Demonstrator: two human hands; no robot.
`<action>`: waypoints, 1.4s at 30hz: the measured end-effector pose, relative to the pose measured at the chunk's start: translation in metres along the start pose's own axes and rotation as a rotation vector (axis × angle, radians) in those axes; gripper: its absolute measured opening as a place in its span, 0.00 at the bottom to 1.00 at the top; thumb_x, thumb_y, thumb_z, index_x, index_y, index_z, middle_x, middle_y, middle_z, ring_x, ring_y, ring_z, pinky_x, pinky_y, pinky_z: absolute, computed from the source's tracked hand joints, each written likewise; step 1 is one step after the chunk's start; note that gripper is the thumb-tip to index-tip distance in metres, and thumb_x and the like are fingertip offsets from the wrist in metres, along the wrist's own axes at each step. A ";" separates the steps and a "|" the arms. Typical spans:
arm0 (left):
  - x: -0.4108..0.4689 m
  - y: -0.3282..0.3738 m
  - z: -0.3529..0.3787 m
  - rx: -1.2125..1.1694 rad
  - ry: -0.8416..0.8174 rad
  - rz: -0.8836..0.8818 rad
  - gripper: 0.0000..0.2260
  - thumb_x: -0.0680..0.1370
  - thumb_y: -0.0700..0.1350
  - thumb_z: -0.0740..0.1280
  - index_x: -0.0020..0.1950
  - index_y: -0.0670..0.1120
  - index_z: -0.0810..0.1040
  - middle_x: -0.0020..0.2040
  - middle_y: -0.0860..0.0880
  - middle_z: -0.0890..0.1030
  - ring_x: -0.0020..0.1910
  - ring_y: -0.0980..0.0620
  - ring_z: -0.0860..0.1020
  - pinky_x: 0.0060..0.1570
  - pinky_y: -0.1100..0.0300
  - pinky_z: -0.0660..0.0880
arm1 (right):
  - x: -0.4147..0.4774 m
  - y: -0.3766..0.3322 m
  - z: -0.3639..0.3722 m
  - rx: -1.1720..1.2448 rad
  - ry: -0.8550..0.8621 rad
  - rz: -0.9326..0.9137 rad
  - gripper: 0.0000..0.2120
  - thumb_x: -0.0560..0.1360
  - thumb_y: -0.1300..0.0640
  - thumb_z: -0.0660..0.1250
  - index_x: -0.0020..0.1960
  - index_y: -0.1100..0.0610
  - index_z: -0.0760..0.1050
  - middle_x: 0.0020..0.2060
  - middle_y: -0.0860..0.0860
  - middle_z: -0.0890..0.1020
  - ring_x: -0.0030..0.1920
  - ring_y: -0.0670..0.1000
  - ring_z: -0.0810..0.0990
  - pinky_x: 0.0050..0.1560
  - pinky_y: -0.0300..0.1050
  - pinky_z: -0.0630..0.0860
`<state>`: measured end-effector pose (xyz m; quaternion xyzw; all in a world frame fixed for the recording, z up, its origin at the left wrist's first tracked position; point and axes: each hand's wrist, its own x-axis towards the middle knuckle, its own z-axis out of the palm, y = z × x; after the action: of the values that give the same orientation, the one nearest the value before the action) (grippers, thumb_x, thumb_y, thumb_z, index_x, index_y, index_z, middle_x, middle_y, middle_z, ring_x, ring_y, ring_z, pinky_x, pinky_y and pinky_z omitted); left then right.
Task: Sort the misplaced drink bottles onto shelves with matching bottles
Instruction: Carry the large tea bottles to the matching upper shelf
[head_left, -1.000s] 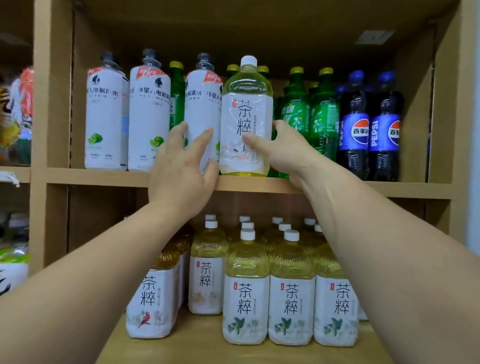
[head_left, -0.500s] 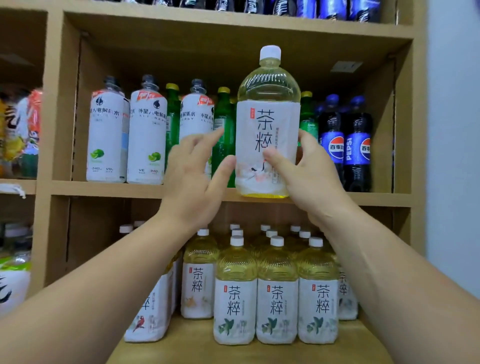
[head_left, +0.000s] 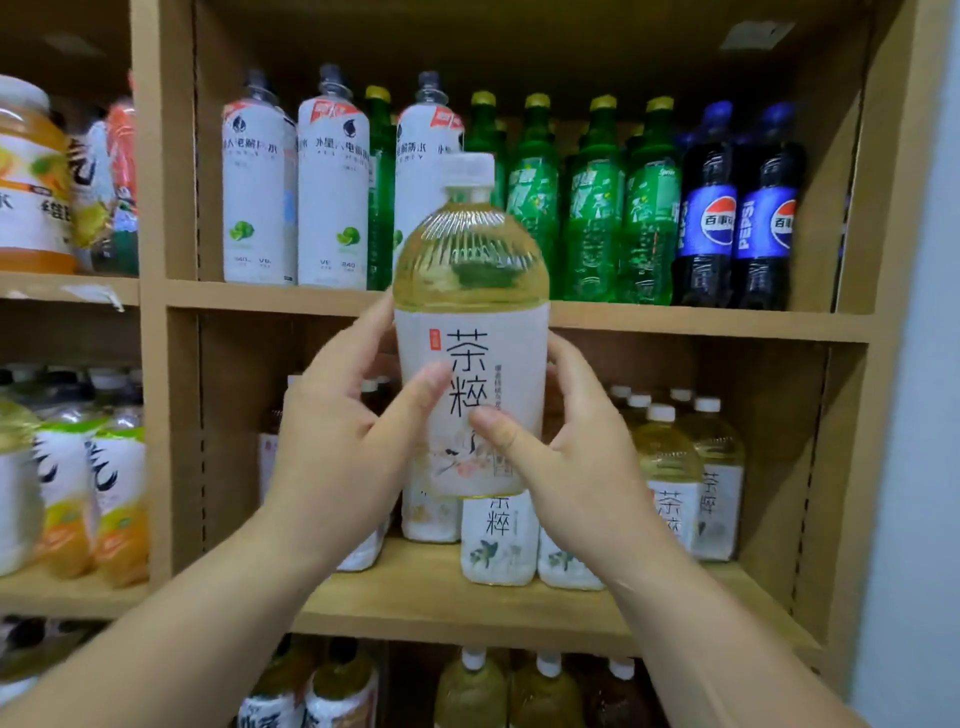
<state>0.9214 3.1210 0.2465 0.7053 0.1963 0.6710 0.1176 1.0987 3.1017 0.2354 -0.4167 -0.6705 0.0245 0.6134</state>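
Observation:
A yellow tea bottle (head_left: 470, 332) with a white cap and white label is held upright in the air, in front of the edge between two shelves. My left hand (head_left: 343, 441) grips its left side and my right hand (head_left: 566, 462) grips its right side, both thumbs across the label. Behind and below it stand several matching tea bottles (head_left: 670, 478) on the lower shelf (head_left: 415, 597). The upper shelf (head_left: 675, 319) holds white electrolyte-water bottles (head_left: 332, 192), green soda bottles (head_left: 592, 208) and two blue cola bottles (head_left: 737, 218).
The left bay holds orange-and-white drink bottles (head_left: 104, 493) below and a large orange jar (head_left: 31, 182) above. More tea-coloured bottles (head_left: 519, 691) stand on the bottom shelf. A pale wall (head_left: 914, 364) borders the cabinet on the right.
The tea bottle has come off the upper shelf and moved down and toward me. My left hand, which was open beside it, now grips it together with my right.

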 end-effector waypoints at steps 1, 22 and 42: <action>-0.012 -0.009 -0.003 0.030 0.000 -0.013 0.23 0.81 0.50 0.67 0.76 0.54 0.71 0.66 0.58 0.81 0.64 0.55 0.79 0.60 0.50 0.80 | -0.009 0.009 0.010 0.018 -0.025 0.023 0.33 0.73 0.40 0.73 0.75 0.37 0.66 0.66 0.38 0.76 0.67 0.42 0.75 0.62 0.49 0.79; -0.089 -0.140 -0.003 0.171 -0.144 -0.428 0.25 0.81 0.46 0.69 0.73 0.69 0.69 0.63 0.70 0.78 0.64 0.65 0.75 0.59 0.52 0.81 | -0.075 0.126 0.104 -0.447 -0.065 0.236 0.41 0.68 0.28 0.69 0.77 0.40 0.66 0.58 0.44 0.77 0.60 0.48 0.72 0.59 0.46 0.74; -0.087 -0.202 -0.014 0.527 -0.046 -0.709 0.65 0.58 0.65 0.83 0.83 0.49 0.48 0.77 0.48 0.60 0.78 0.45 0.60 0.76 0.45 0.62 | -0.066 0.132 0.133 -0.708 0.150 0.439 0.62 0.61 0.19 0.66 0.82 0.40 0.35 0.82 0.55 0.37 0.81 0.61 0.34 0.78 0.67 0.41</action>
<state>0.8818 3.2631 0.0823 0.6149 0.5878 0.5005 0.1610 1.0501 3.2125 0.0774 -0.7353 -0.4864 -0.1078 0.4595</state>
